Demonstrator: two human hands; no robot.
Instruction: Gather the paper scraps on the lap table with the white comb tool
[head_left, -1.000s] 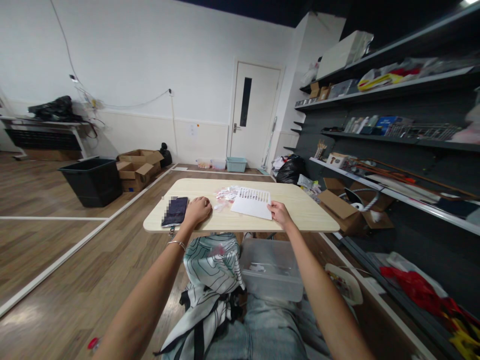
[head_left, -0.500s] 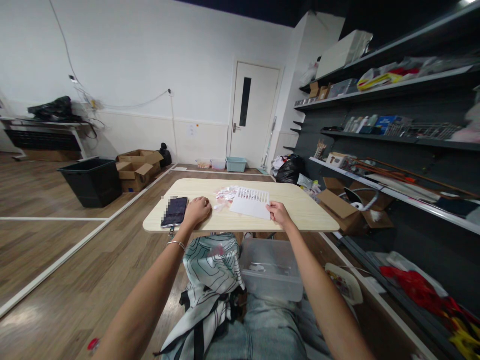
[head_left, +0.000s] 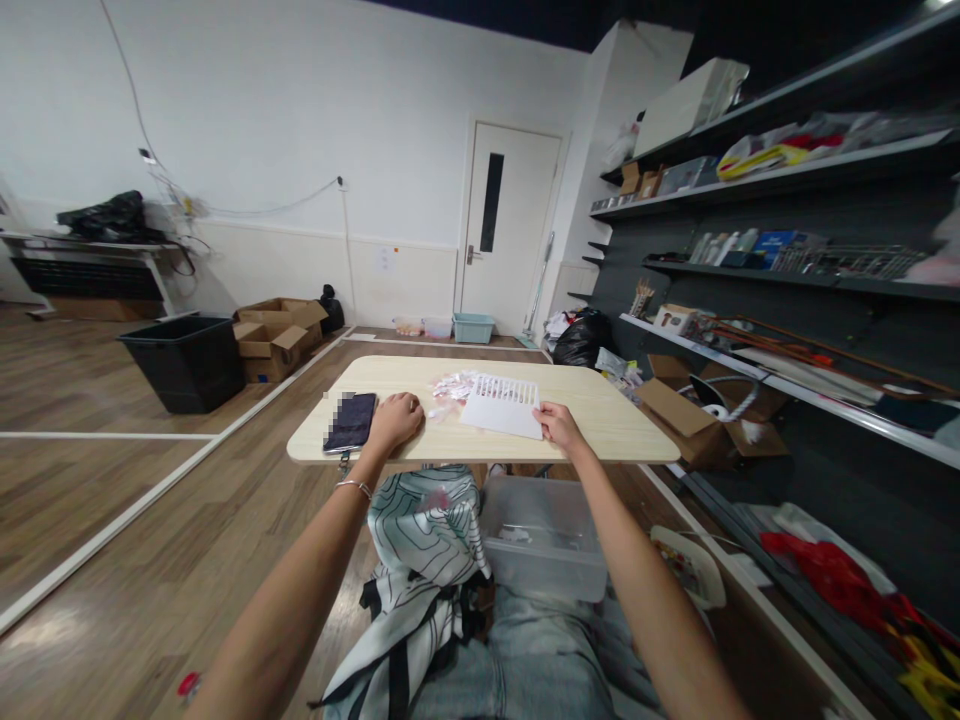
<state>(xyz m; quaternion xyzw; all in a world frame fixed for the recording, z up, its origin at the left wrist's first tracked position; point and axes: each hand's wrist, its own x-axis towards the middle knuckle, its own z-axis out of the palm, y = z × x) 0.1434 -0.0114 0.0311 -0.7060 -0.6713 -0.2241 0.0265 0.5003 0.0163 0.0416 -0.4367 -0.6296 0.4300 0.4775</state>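
A white sheet (head_left: 501, 412) with a row of slots along its far edge lies on the light wooden table (head_left: 615, 425). My right hand (head_left: 559, 425) pinches the sheet's near right corner between thumb and fingers. A pile of small white and pinkish pieces (head_left: 452, 388) is scattered beside the sheet's left edge, partly under or against it; their kind is too small to tell. Resting on the tabletop with fingers loosely laid down, my left hand (head_left: 399, 418) holds nothing visible. Just left of it is a dark phone (head_left: 352, 422), partly blurred out.
A clear plastic box (head_left: 544, 560) with a few white pieces in it sits on my lap, next to a patterned bag (head_left: 424, 525). A black bin (head_left: 184, 365) stands on the floor to the left. Loaded shelves and an open cardboard box (head_left: 679, 415) line the right.
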